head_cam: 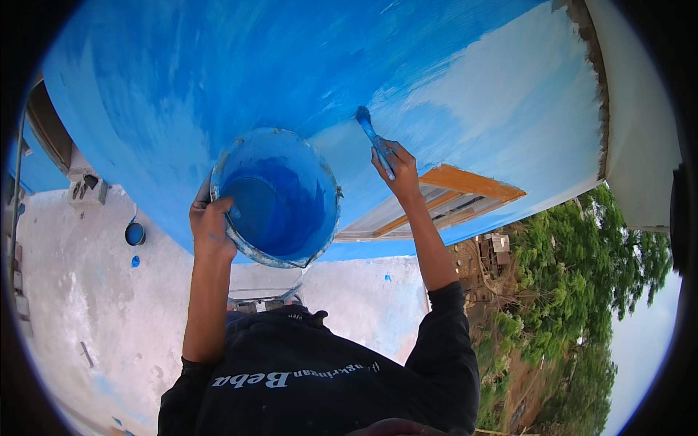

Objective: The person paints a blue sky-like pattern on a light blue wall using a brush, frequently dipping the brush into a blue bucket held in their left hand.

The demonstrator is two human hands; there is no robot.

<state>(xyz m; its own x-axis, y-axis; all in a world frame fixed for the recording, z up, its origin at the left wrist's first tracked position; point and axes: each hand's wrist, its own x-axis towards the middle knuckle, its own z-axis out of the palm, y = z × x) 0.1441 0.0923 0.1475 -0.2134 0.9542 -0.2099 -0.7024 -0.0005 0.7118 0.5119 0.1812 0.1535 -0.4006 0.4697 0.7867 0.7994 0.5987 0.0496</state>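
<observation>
My left hand (214, 218) grips the rim of a paint-smeared plastic bucket (322, 218), its thumb over the edge. Blue paint coats the inside and lies at the bottom. To the right, my right hand (396, 166) is closed round the paint-stained handle of a paintbrush (367, 122). The blue bristles are at or very near the wall (283, 71); whether they touch it cannot be told. Streaky, deeper blue covers much of the wall, while a paler patch (491, 76) shows at the upper right.
A wooden-framed window (474, 182) is set in the wall at right. Below stands a metal support (289, 291), partly hidden by my body. A small container of blue paint (134, 234) and a concrete block (87, 191) rest on the pale floor (136, 305). Trees (567, 261) grow beyond.
</observation>
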